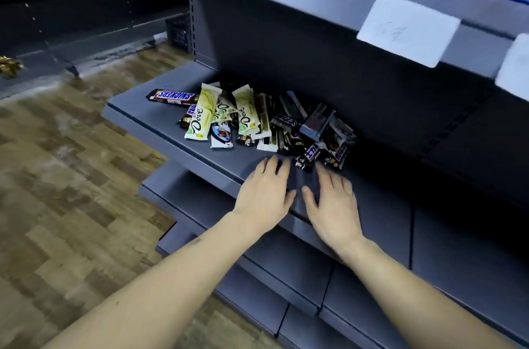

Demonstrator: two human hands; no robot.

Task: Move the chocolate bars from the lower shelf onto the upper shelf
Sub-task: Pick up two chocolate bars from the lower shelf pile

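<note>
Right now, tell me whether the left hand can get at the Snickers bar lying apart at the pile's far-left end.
Probably yes. The left hand is open and empty above the shelf edge, and bare shelf lies between it and the Snickers bar; nothing covers the bar.

A: so where's everything sitting?
B: chocolate bars (252,122) piled mid-shelf on the shelf (160,116), Snickers bar (172,97) leftmost. Both hands, left hand (264,194) and right hand (333,207), hover side by side at the front edge, just before the pile.

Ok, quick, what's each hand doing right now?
Left hand: open, empty, above the grey metal shelf.
Right hand: open, empty, beside it.
</note>
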